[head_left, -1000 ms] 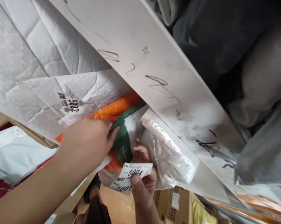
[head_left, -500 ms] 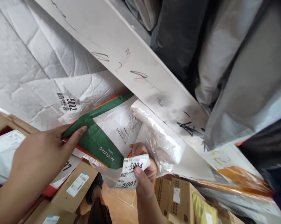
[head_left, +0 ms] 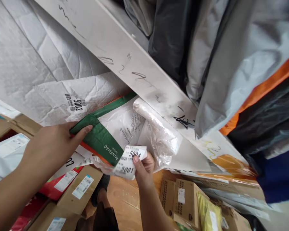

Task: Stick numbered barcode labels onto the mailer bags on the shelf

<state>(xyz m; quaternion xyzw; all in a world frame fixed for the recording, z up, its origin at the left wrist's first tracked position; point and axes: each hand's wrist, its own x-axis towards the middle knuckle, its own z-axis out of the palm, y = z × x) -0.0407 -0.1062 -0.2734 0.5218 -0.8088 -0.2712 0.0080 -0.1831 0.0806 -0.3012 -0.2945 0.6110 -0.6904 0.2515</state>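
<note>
My left hand (head_left: 52, 146) is closed on the left edge of a green and white mailer bag (head_left: 100, 142), its thumb on the green part. The bag has an orange edge and the print "BALICEDIAO". In my right hand (head_left: 145, 170) is a strip of printed labels (head_left: 127, 163), pinched under the thumb; 5004 and 5001 can be read. The labels overlap the lower end of the mailer. Behind it lies a large white parcel (head_left: 45, 96) bearing a 5002 sticker (head_left: 76, 104). A crinkled clear plastic wrapper (head_left: 159, 131) is right of the mailer.
A white shelf board (head_left: 125, 61) with scribbled marks crosses diagonally. Grey and black bags (head_left: 170, 41) fill the shelf above it. Cardboard boxes (head_left: 80, 187) stand at the lower left, others (head_left: 186, 205) at the lower right beside a yellow parcel (head_left: 208, 211). Tiled floor (head_left: 122, 199) shows between.
My right hand and the label strip have shifted a little up and left. The left hand still grips the mailer. The view has turned slightly, showing more of the bags and boxes at right.
</note>
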